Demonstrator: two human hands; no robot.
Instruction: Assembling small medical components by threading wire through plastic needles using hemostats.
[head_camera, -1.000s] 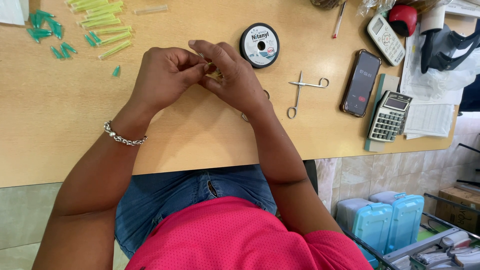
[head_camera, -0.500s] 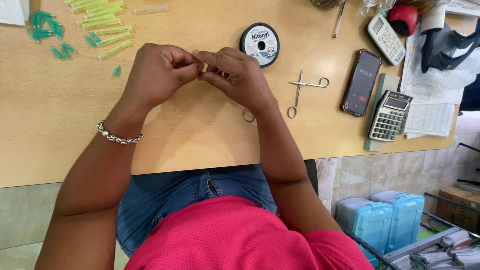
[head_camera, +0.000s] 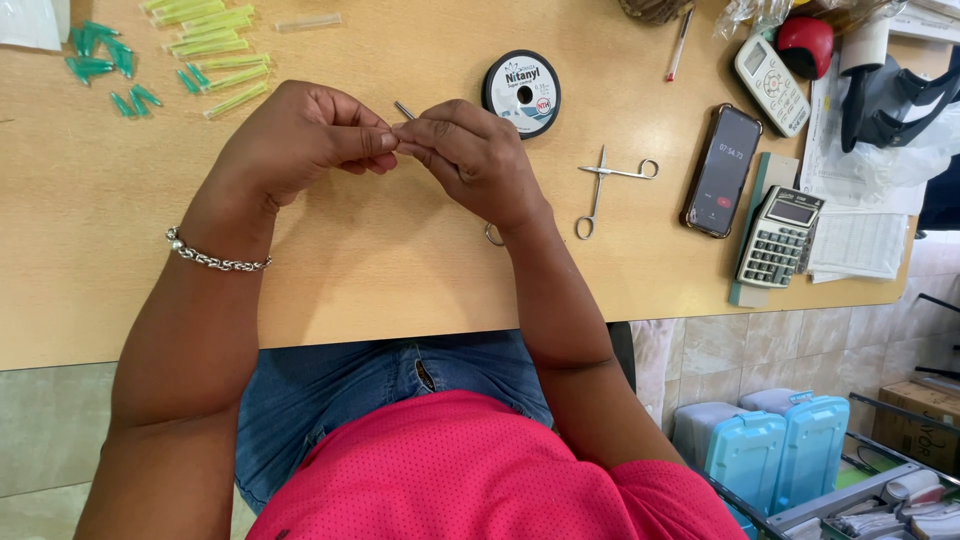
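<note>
A thin grey metal pin (head_camera: 404, 110), slender and straight, is pinched above the table (head_camera: 400, 270) between the closed grips of the left hand (head_camera: 300, 140) and right hand (head_camera: 475, 155). Farther right, a black spool of line (head_camera: 521, 93) and small forceps (head_camera: 600, 185) are laid.

A light wooden desk (head_camera: 120, 270) was evenly lit from above. Pale stone-like tiling (head_camera: 760, 350) was seen beneath its right edge, with a cardboard box (head_camera: 920, 420) at far right and blue plastic cases (head_camera: 760, 450) set nearer.
</note>
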